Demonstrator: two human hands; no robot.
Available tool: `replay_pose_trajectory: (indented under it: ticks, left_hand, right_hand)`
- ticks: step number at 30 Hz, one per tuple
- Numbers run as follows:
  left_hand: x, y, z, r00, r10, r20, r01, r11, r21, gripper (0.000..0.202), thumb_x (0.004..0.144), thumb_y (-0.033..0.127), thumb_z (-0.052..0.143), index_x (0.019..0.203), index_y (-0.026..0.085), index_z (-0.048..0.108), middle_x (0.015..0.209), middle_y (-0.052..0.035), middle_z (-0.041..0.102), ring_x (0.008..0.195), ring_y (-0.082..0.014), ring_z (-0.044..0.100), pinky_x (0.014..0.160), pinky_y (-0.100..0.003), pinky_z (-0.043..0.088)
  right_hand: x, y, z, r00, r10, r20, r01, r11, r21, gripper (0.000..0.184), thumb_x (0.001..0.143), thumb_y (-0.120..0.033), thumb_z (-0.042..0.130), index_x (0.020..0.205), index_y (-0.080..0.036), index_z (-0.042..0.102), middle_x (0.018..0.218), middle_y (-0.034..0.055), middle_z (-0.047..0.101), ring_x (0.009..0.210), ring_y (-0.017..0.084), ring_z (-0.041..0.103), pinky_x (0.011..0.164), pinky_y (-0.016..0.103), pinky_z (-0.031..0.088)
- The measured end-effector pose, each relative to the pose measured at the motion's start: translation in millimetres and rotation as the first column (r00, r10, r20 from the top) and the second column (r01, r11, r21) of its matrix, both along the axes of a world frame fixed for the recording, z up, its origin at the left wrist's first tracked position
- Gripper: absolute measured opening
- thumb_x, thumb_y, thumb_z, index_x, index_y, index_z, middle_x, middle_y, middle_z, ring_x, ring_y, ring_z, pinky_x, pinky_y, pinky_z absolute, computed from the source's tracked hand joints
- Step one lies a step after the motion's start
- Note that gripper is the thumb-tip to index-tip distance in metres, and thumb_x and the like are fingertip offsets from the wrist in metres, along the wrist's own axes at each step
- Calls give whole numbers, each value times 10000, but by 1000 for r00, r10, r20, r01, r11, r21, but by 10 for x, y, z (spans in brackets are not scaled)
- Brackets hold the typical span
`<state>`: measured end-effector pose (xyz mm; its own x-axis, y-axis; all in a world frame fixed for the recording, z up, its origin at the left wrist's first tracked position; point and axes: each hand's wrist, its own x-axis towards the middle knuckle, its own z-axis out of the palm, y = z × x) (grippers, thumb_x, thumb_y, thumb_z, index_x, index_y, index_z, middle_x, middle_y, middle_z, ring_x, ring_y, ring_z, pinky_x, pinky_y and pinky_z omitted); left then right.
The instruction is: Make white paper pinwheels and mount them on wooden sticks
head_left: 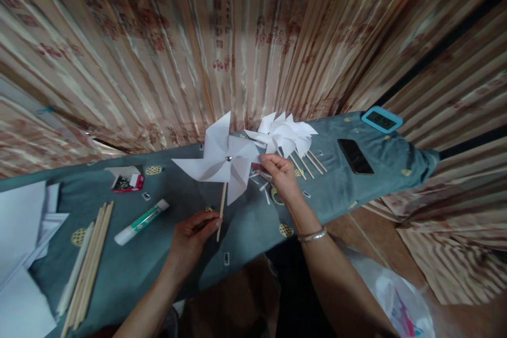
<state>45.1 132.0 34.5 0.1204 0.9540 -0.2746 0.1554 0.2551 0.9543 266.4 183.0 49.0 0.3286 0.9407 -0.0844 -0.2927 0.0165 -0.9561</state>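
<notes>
A white paper pinwheel (216, 161) with a silver pin at its centre faces me above the table. My left hand (194, 235) pinches its wooden stick low down, below the blades. At the pinwheel's right side, my right hand (281, 174) has its fingers drawn together on the edge of a blade; the exact contact is partly hidden. Just behind that hand lie several finished paper pinwheels (281, 134), overlapping, their sticks pointing towards me. Small white paper strips (266, 193) are scattered beside the right wrist.
On the left are white paper sheets (19, 227), several wooden sticks (93, 264), a glue stick (142, 222) and a red box of pins (129, 182). To the right lie a black phone (355, 156) and a blue digital clock (381, 119). Curtains (237, 37) hang behind the table.
</notes>
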Motion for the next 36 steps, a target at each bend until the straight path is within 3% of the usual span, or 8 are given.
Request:
replay_pose_trajectory:
  ticks: [6,12,17,22,30,36]
  left_hand:
    - [6,7,-8,999,23,23,-23,1000,-15,217,568,377,740,693,199,753,736,-48,740,732,-221,659,713,-320,514]
    - [-3,18,5,992,104,73,-101,994,-50,205,571,351,764,722,212,756,757,-43,748,747,-194,665,724,-286,516]
    - [18,17,23,990,114,84,-110,993,-51,209,569,337,761,721,192,759,752,-49,742,735,-189,654,721,-291,509]
    - [18,10,12,990,113,83,-110,993,-44,202,568,340,764,706,193,753,739,-40,734,732,-188,648,724,-290,504]
    - [26,9,33,993,90,72,-88,996,-22,189,599,322,742,723,181,752,764,-40,732,749,-191,642,749,-298,503]
    - [24,3,55,992,93,83,-89,995,-51,198,586,329,755,724,186,755,751,-32,737,745,-190,642,740,-293,501]
  right_hand:
    - [7,0,11,996,41,-77,-39,999,21,420,548,-552,827,781,-221,716,736,-2,746,679,149,672,676,265,511]
    - [-104,-132,23,954,263,-143,-267,964,-9,504,583,-493,848,980,-219,704,850,33,757,766,170,684,736,285,520]
    - [-308,-214,9,919,364,-151,-369,929,-5,351,551,-443,874,771,-214,724,722,-26,716,663,109,624,697,237,495]
    - [-378,-221,-9,928,355,-115,-358,934,-5,304,581,-476,843,661,-219,700,592,-45,659,555,89,567,581,223,452]
    - [-451,-250,20,916,392,-88,-396,918,-36,328,562,-494,837,638,-200,713,590,-21,688,540,107,607,558,235,486]
    - [-442,-253,1,875,482,-33,-483,875,-16,309,587,-473,829,675,-200,715,640,-9,706,586,115,615,609,253,508]
